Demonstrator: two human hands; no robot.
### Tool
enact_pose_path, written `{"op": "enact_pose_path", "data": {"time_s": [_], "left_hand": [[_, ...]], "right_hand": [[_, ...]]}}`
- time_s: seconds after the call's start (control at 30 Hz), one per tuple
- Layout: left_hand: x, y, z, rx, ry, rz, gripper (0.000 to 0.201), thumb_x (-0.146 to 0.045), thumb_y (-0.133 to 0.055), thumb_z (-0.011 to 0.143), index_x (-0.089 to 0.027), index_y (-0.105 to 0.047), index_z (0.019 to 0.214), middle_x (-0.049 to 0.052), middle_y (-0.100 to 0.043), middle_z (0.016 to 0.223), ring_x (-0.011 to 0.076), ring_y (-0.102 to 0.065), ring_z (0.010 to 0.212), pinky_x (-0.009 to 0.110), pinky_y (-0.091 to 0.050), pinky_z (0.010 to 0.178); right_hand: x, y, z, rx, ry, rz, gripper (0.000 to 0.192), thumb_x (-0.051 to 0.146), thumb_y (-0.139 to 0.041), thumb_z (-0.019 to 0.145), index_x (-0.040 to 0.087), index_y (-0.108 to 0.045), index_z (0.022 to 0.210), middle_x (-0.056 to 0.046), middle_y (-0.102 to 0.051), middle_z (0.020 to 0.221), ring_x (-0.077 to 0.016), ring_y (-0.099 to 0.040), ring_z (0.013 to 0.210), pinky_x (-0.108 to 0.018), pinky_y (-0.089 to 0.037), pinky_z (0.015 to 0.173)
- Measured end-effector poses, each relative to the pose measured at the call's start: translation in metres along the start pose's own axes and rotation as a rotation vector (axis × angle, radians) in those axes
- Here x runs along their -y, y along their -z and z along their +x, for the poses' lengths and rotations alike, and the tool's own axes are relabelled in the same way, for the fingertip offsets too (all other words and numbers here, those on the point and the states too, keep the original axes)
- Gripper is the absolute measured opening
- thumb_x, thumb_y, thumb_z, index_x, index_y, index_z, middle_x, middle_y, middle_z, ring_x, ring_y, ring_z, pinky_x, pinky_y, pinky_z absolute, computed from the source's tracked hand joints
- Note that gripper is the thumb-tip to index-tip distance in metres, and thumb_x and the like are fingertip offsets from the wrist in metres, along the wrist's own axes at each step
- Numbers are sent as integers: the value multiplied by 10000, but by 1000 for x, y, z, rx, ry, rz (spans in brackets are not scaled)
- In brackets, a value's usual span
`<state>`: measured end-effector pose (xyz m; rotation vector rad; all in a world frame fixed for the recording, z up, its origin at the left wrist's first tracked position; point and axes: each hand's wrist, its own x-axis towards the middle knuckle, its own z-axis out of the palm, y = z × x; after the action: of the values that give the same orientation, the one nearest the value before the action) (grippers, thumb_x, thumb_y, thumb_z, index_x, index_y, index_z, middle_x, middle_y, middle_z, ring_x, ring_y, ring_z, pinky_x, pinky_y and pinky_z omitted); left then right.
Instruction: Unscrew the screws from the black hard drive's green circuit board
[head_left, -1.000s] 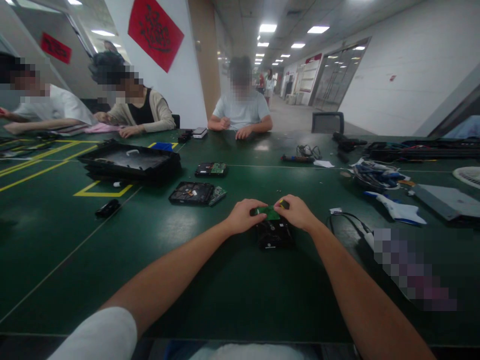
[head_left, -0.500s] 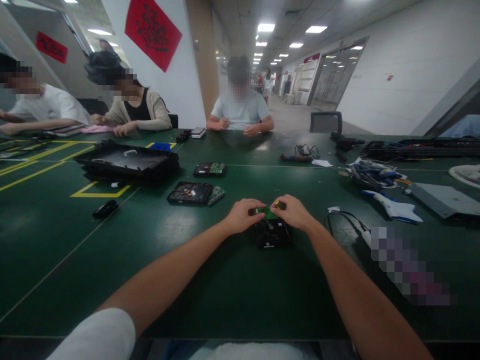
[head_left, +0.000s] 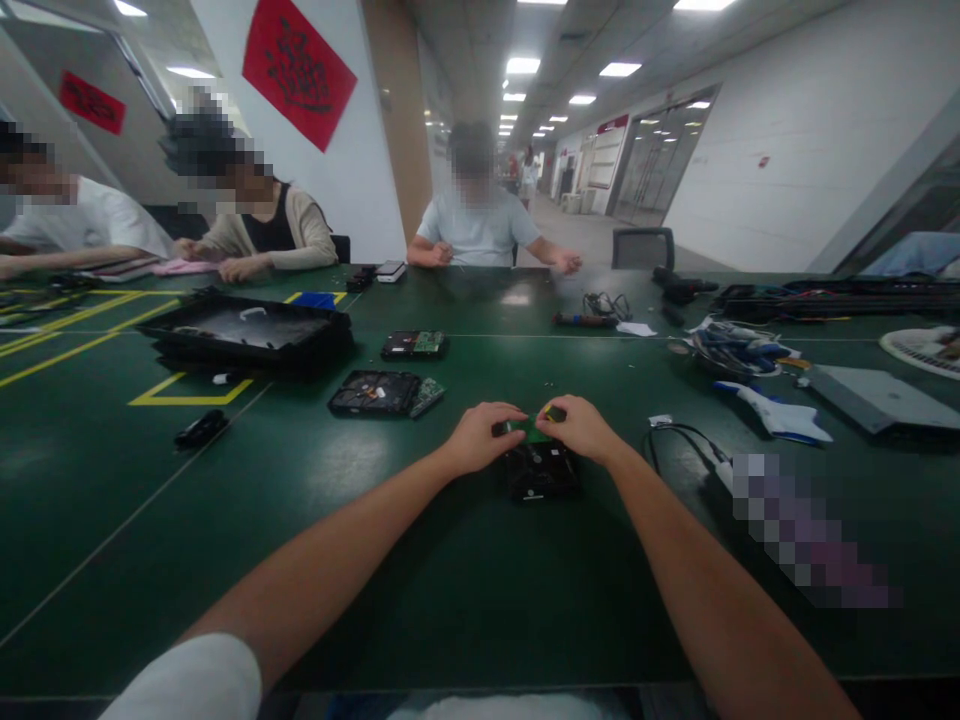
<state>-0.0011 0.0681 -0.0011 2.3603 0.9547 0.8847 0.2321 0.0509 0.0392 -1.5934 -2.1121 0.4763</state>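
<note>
"Just below the middle of the frame, what lies on the green worktop [head_left: 420, 600]?"

"A black drive [head_left: 541, 472], flat, with a green circuit board [head_left: 534, 433] at its far end."

"And the left hand [head_left: 484, 437]?"

"Grasping the drive's far left corner, fingers across the end, thumb by the board. The right hand [head_left: 576, 427] is pinched around a yellow-and-black object [head_left: 553, 412] just over the board; the fingers hide most of it, so I can't tell whether it touches."

"Any containers?"

"At the left, a black open casing [head_left: 300, 349], shallow as a tray. A white curved piece [head_left: 253, 312] lies inside it."

"What about the right edge?"

"A round white basket [head_left: 898, 350], cut off by the frame. Something is in it, too unclear to name. Left of that sits a cable bundle [head_left: 731, 345]; I can't tell whether a dish holds it. Below the two, a grey metal case [head_left: 877, 395] keeps its inside hidden."

"Between the casing and the left hand?"

"A second drive [head_left: 371, 390], small white bits on its face and a separate board [head_left: 427, 397] close against its right side. Higher in the frame is a third drive [head_left: 414, 344], partly green on top."
</note>
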Motion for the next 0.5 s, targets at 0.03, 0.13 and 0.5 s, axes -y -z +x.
{"op": "enact_pose_path", "data": {"time_s": [0.03,0.13,0.5], "left_hand": [[0,0,0,1,2,3,336,-379,-695,907,-290,-741,1229,43,-731,1294,254,-662,1219,452,-477,1112],[0,0,0,10,8,10,340,-384,-696,908,-297,-741,1234,43,-728,1298,255,-657,1227,455,-475,1115],[1,2,0,44,39,12,329,-439,-688,916,-319,-753,1215,39,-701,1338,258,-658,1202,476,-477,1103]], "right_hand": [[0,0,0,5,-2,11,128,311,-721,832,209,-789,867,-44,-745,920,-200,-651,888,-298,-457,793],[0,1,-1,15,-4,34,141,322,-715,839,206,-788,872,-44,-747,919,-195,-654,878,-290,-459,779],[4,38,-11,-398,-182,52,420,613,-499,973,217,-632,1017,-55,-703,789,-214,-642,701,-315,-461,691]]}}
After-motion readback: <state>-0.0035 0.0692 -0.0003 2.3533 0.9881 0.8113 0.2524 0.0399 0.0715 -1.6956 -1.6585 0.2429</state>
